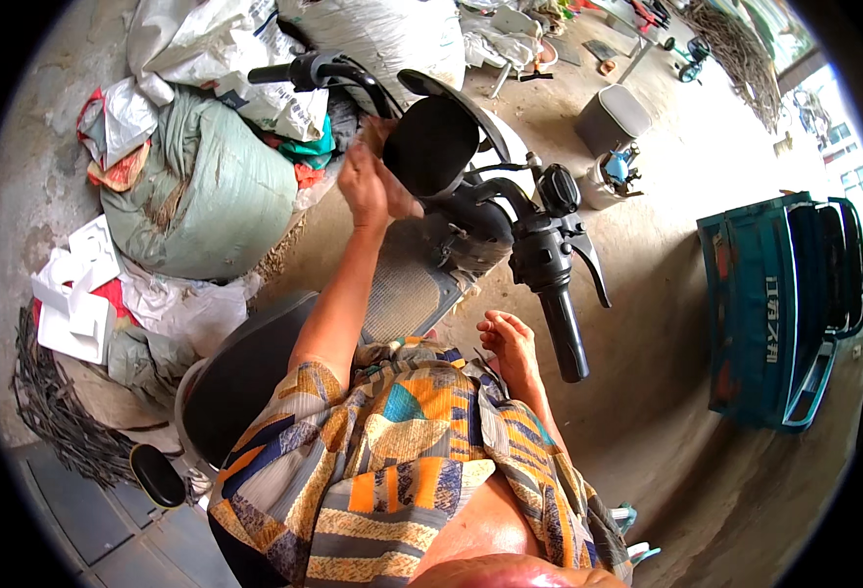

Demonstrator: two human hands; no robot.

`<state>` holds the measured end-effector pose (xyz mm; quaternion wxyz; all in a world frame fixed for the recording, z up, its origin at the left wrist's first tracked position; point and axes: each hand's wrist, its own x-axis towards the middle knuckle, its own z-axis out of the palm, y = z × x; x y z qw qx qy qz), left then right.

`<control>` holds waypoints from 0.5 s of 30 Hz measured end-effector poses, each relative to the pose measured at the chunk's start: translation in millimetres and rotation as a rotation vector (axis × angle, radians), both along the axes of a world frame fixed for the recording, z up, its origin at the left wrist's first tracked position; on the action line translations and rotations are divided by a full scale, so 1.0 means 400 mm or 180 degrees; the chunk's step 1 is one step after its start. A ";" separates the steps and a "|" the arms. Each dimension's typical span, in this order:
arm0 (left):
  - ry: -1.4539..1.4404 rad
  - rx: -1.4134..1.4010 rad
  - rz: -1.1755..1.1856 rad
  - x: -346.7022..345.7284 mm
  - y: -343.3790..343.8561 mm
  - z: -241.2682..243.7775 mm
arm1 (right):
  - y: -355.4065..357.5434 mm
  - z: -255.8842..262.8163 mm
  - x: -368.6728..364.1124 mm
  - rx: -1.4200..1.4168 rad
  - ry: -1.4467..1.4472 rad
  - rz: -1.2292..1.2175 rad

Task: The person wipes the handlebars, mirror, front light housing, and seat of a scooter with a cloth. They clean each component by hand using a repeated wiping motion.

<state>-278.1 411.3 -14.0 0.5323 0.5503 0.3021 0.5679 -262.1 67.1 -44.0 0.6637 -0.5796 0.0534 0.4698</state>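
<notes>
Before me stands an electric scooter with a black dashboard [433, 147], a ridged footboard [409, 283] and a black seat [244, 367]. My left hand [365, 180] is at the left side of the dashboard, its fingers blurred and partly overlapping; whether it holds something thin is unclear. My right hand [512, 349] hangs between my body and the right handlebar grip [563, 334], fingers loosely curled, with nothing visible in it. Beside that grip is a brake lever [591, 268]. The left handlebar grip [269, 74] points away to the upper left, untouched.
A stuffed green sack [203, 184] and white woven sacks [394, 37] crowd the left. White foam packaging [78, 316] lies by bundled dark strips [71, 411]. Right of the scooter are a grey bin [611, 121], a tool-filled bucket [608, 184] and a teal metal vehicle box [747, 316].
</notes>
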 end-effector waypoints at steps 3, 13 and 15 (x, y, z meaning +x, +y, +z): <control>0.0071 0.0096 0.0077 0.048 0.029 0.161 | -0.017 -0.003 -0.002 0.0052 -0.0008 -0.0074; 0.0714 0.2415 -0.0006 0.221 0.045 0.234 | -0.016 0.005 -0.012 0.0181 -0.0002 -0.0284; 0.1097 0.3191 0.0114 0.220 -0.017 0.236 | -0.035 -0.009 -0.016 0.0170 0.0254 -0.0362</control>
